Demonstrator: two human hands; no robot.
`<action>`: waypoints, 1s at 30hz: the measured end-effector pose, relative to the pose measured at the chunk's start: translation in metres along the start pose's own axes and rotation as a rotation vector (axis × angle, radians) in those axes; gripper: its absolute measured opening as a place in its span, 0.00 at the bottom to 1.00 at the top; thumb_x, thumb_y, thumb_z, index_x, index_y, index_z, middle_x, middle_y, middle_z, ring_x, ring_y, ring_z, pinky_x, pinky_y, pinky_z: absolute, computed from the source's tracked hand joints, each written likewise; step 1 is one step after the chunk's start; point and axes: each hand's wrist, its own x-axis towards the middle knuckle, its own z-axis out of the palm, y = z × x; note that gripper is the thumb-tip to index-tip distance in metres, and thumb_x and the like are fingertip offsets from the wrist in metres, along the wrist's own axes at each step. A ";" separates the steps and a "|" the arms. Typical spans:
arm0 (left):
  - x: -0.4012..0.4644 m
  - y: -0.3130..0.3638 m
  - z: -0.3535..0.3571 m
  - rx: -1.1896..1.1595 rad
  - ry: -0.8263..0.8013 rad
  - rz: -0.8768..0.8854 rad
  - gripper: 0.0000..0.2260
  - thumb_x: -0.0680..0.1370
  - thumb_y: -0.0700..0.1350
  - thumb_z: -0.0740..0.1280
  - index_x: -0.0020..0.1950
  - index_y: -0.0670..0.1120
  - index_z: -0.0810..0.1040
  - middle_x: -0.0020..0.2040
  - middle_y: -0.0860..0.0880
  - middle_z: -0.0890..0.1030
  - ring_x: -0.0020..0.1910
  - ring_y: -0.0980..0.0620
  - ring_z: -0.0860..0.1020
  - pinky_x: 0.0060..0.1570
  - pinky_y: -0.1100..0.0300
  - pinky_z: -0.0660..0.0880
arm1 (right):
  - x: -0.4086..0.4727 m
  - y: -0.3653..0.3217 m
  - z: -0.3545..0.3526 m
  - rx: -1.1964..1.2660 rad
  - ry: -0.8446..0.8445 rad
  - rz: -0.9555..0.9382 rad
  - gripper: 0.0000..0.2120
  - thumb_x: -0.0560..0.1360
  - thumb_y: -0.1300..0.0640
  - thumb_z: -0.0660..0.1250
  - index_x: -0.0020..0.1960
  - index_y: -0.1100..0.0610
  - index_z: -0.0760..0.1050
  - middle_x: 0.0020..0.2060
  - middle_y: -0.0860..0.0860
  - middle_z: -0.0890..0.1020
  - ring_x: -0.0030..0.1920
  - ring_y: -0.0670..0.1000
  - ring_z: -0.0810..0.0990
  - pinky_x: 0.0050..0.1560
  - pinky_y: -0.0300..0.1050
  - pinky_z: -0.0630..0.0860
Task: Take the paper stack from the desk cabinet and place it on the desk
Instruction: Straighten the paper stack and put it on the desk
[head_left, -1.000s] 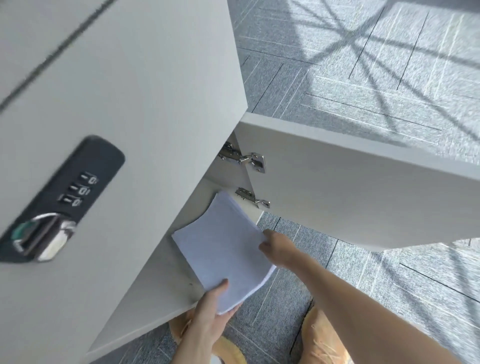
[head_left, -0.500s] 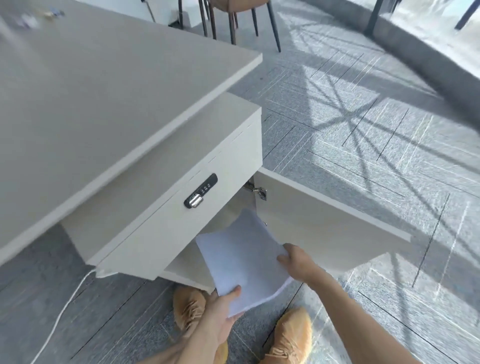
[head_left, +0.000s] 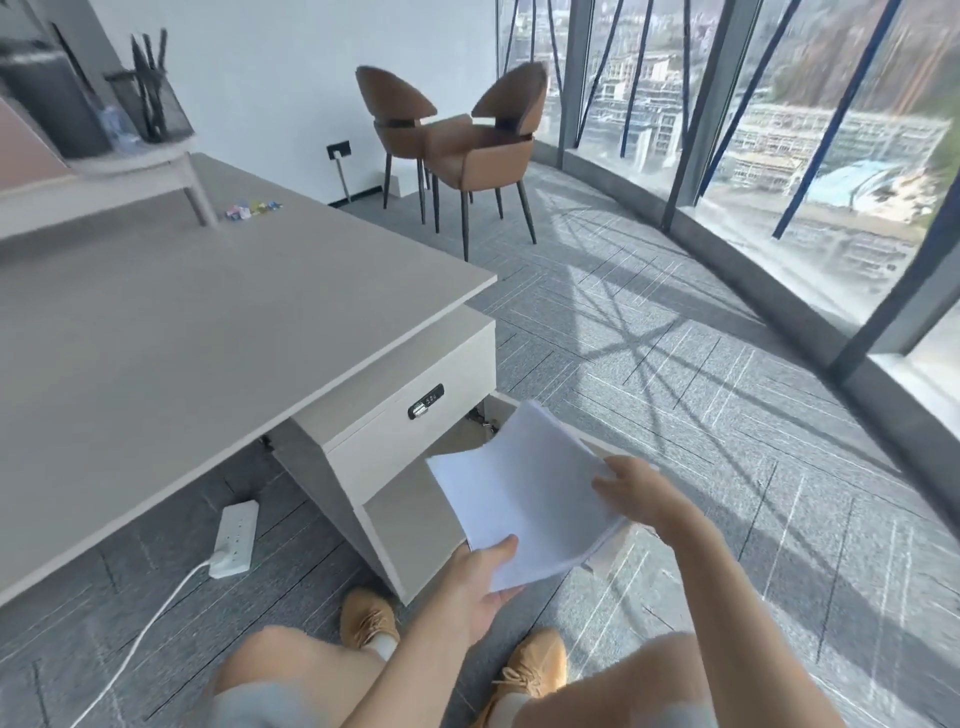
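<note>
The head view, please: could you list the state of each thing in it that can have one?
paper stack: out of the cabinet, held in the air by both hands.
left hand: gripping the stack's near corner.
right hand: gripping the stack's right edge.
cabinet door: open, mostly hidden behind the stack.
drawer with combination lock: closed.
desk: the stack not on it yet.
power strip: on the floor, nothing plugged in.

Materials and finish, desk area
Paper stack (head_left: 524, 483): plain white matt sheets. Desk top (head_left: 208, 322): smooth matt grey-beige laminate. Desk cabinet (head_left: 374, 447): pale matt woodgrain, combination lock (head_left: 426, 408) black plastic with shiny metal. Floor (head_left: 701, 415): rough grey carpet tile.
</note>
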 end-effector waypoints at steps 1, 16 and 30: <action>-0.015 0.004 0.009 0.010 -0.025 0.018 0.15 0.77 0.38 0.71 0.64 0.44 0.78 0.58 0.45 0.85 0.58 0.44 0.82 0.47 0.53 0.81 | -0.017 -0.001 -0.014 0.014 0.035 -0.004 0.07 0.78 0.59 0.61 0.48 0.60 0.78 0.44 0.55 0.82 0.43 0.54 0.80 0.39 0.45 0.75; -0.241 0.133 0.027 0.103 -0.184 0.597 0.12 0.76 0.38 0.70 0.59 0.46 0.82 0.51 0.50 0.88 0.51 0.47 0.85 0.49 0.52 0.81 | -0.205 -0.112 -0.106 0.549 0.246 -0.440 0.09 0.78 0.60 0.64 0.53 0.57 0.82 0.43 0.52 0.86 0.39 0.49 0.84 0.36 0.45 0.83; -0.349 0.228 -0.122 0.244 0.065 0.916 0.15 0.77 0.37 0.70 0.63 0.47 0.80 0.56 0.49 0.87 0.55 0.48 0.85 0.58 0.50 0.78 | -0.215 -0.321 -0.048 0.752 -0.136 -0.623 0.10 0.79 0.52 0.68 0.59 0.54 0.78 0.51 0.52 0.88 0.49 0.53 0.88 0.49 0.50 0.83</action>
